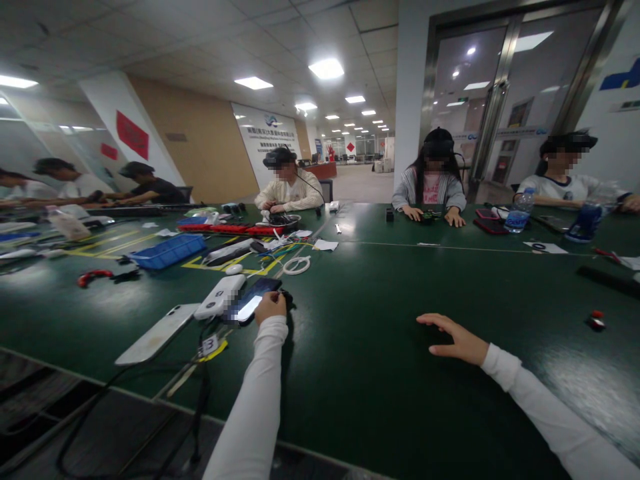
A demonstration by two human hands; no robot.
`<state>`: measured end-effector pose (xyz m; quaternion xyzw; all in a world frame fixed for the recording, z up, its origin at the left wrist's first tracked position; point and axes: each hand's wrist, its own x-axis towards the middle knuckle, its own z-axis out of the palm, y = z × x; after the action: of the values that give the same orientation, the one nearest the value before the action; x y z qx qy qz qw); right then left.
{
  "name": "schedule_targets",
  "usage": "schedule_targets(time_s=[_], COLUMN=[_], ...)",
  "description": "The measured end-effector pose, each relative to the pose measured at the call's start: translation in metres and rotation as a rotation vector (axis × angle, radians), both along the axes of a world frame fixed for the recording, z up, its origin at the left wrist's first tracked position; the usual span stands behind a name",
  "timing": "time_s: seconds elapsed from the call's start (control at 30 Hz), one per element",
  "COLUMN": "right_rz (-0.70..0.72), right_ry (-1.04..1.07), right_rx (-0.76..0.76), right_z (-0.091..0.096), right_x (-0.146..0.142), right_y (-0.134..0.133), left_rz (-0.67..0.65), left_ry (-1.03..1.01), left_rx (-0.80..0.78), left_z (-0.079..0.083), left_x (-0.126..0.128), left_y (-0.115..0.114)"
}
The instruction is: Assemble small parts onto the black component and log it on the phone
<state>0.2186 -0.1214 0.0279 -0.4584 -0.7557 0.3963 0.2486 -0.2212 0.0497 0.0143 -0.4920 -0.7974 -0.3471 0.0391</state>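
Note:
My left hand (271, 307) reaches forward in a white sleeve and rests closed on the near end of a dark smartphone (253, 298) with a lit screen, lying on the green table (360, 333). A white power bank (220, 296) lies just left of that phone, and a silver phone (157, 333) lies face down further left. My right hand (453, 337) lies flat on the bare table to the right, fingers stretched out and pointing left, holding nothing.
A blue tray (170, 251), a red tool strip (227, 229), a white cable coil (297, 265) and papers lie beyond the phones. Black cables (200, 393) hang over the near table edge. A small red object (595, 320) sits far right. Several people sit across the table.

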Motion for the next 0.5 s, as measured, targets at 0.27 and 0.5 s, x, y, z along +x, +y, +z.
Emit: schedule_targets(time_s=[0.27,0.5], right_rz=[-0.004,0.000], right_ry=[0.010,0.002], right_rx=[0.003,0.012], right_z=[-0.0026,-0.0063], right_x=[-0.0001,0.0010], right_y=[0.0012,0.0027], left_rz=[-0.052,-0.074], left_ry=[0.016,0.033], left_rx=[-0.004,0.000], left_z=[-0.0037,-0.0053], left_x=[-0.0035,-0.0054], left_y=[0.0025,0.0033])
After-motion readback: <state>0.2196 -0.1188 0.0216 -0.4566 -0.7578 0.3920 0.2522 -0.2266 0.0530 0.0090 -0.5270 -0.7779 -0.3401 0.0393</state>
